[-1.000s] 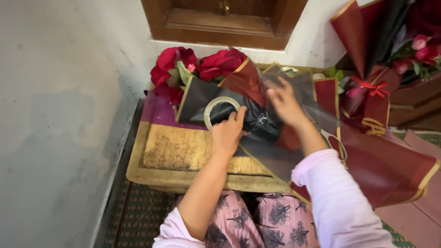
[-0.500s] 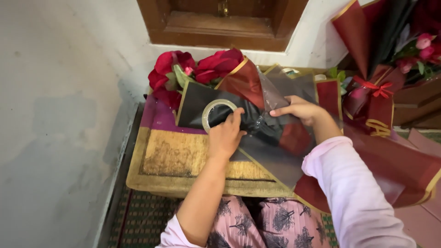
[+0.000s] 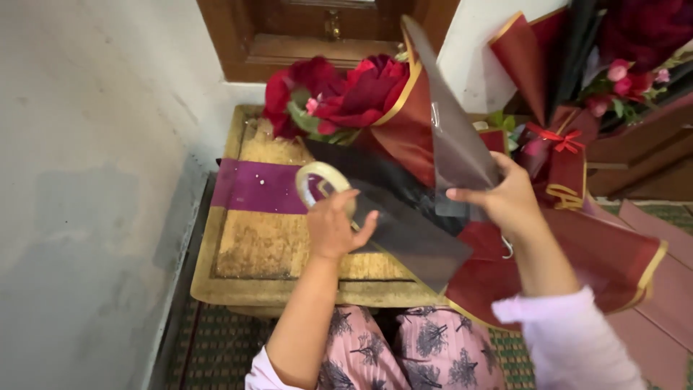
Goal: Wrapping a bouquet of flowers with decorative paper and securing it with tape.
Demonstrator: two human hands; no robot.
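- Now the person's left hand [image 3: 333, 225] is gripping a tape roll [image 3: 323, 185]: pale, ring-shaped, see-through w/ an open centre, standing on edge above the purple band [image 3: 253, 186] of the low table [image 3: 253, 249]. Fingers are curling round the roll's lower right part.
- Right hand [image 3: 505, 198] is pinching the dark smoky film sheet [image 3: 451, 141] at its lower edge, thumb on top; sheet is rising stiffly to a point near the wooden door frame [image 3: 325, 43].
- Bouquet [image 3: 346, 97] is lying across the table, heads toward the wall: deep red roses, a few small pink buds & green leaves showing btwn them.
- Wrapping is layering round it: maroon paper w/ gold edging [image 3: 408, 108] hugging the blooms, black sheet [image 3: 404, 217] spreading under the stems toward the left hand, more maroon paper [image 3: 577, 253] sagging off the table's right side over the person's lap.
- Table top is looking worn, yellowish, w/ a raised rim.
- Second wrapped bouquet [image 3: 570, 94] is leaning at upper right, tied w/ a red ribbon bow [image 3: 556, 137], well apart from the tape.
- Pink sleeve [image 3: 570, 332] is covering the right forearm; left forearm is bare.
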